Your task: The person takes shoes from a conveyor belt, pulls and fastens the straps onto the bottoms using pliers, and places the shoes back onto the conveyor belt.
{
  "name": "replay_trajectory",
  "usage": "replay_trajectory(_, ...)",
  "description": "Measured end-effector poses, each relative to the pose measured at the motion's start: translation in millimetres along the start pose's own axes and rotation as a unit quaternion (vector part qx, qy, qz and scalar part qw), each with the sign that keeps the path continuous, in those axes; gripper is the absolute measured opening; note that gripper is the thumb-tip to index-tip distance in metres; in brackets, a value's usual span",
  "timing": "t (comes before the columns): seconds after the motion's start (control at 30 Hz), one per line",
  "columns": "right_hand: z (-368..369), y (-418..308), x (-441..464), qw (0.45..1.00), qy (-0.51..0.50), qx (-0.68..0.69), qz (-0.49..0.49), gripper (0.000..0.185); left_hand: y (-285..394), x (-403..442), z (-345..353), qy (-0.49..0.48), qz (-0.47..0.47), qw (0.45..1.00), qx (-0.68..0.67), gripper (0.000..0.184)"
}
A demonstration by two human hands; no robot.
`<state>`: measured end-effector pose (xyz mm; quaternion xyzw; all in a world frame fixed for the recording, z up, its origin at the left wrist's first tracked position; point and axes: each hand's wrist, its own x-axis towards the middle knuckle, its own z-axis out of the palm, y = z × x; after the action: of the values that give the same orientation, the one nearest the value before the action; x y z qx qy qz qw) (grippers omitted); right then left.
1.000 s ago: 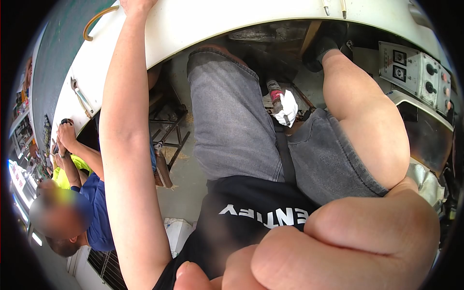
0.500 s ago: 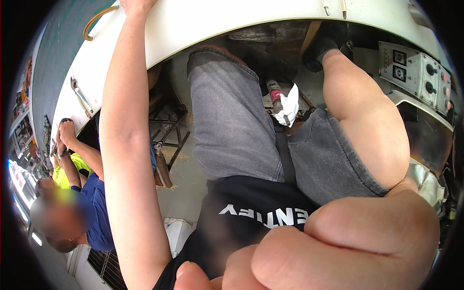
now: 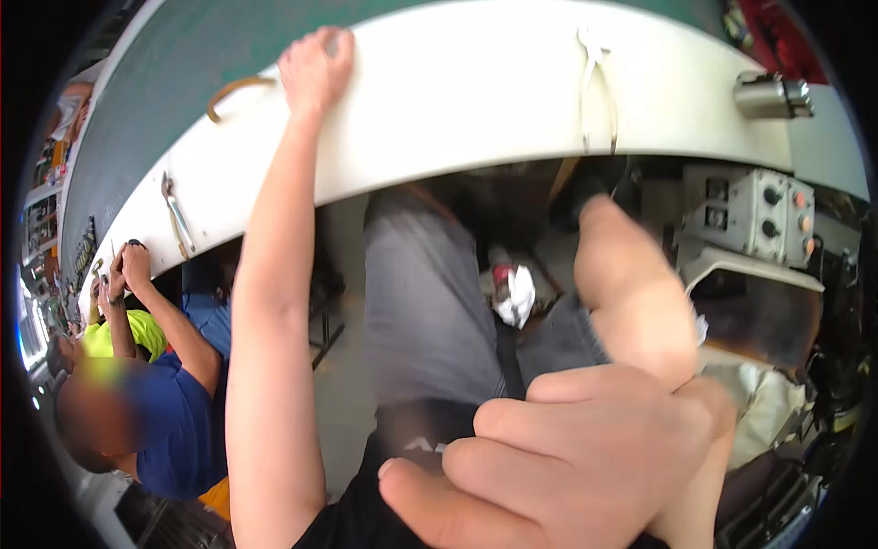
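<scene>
My left hand (image 3: pixel 317 71) rests on the white tabletop (image 3: pixel 457 101) with its fingers curled in. A small greyish spot shows in its curl, but I cannot make out what it holds, if anything. Just left of it lies a curved amber-brown strip (image 3: pixel 240 90). Close to the camera, my right hand (image 3: pixel 576 457) hangs over my lap, fingers bent inward and nothing visible in them; its palm is hidden. Pliers with long pale handles (image 3: pixel 596 87) lie on the tabletop farther right.
Blue-handled pliers (image 3: pixel 176 215) lie to the left, near a co-worker in a blue shirt (image 3: pixel 183 412) whose hands are at the table. A metal cylinder (image 3: pixel 773 96) stands at the right end. Below it is a control box with knobs (image 3: pixel 759 215). A green surface (image 3: pixel 197 78) lies beyond.
My view has tilted up, so more of the tabletop and the whole pale-handled pliers show. My right hand has moved away from the camera. My left hand stays on the tabletop.
</scene>
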<state>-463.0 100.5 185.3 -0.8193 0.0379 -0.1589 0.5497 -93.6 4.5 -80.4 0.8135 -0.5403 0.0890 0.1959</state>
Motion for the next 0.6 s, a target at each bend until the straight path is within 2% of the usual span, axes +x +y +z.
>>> replay_trajectory(0.03, -6, -3, 4, 0.973, -0.032, -0.204, -0.104, 0.034, -1, 0, 1, 0.001, 0.008, 1.0, 0.005, 0.044)
replay_trajectory(0.07, -11, -6, 9, 0.891, -0.06, -0.4, -0.204, 0.035, -6, -1, 9, 0.028, 0.028, 0.999, 0.008, 0.042)
replay_trajectory(0.1, 13, 9, -5, 0.971, 0.003, -0.217, -0.097, 0.039, -8, -3, 12, 0.049, 0.038, 0.998, 0.01, 0.04)
replay_trajectory(0.17, 15, 10, -2, 0.97, 0.018, -0.207, -0.124, 0.031, -1, -6, 6, 0.032, 0.012, 0.999, -0.011, 0.037)
replay_trajectory(0.23, 15, 8, -2, 0.966, 0.0, -0.225, -0.126, 0.033, 2, -7, 1, 0.026, 0.005, 0.999, -0.028, 0.035)
replay_trajectory(0.3, 17, 11, -3, 0.98, 0.003, -0.168, -0.104, 0.039, 8, -2, -9, 0.009, -0.004, 0.999, -0.033, 0.035)
replay_trajectory(0.37, 14, 10, -2, 0.979, -0.014, -0.176, -0.103, 0.043, 9, -6, -8, -0.005, -0.014, 0.999, -0.036, 0.035)
replay_trajectory(0.53, 16, 5, 0, 0.985, 0.009, -0.155, -0.076, 0.027, 11, -9, -12, -0.018, -0.034, 0.998, -0.039, 0.034)
replay_trajectory(0.6, 18, 7, 0, 0.984, 0.009, -0.163, -0.075, 0.032, 11, -10, -12, -0.018, -0.036, 0.998, -0.045, 0.034)
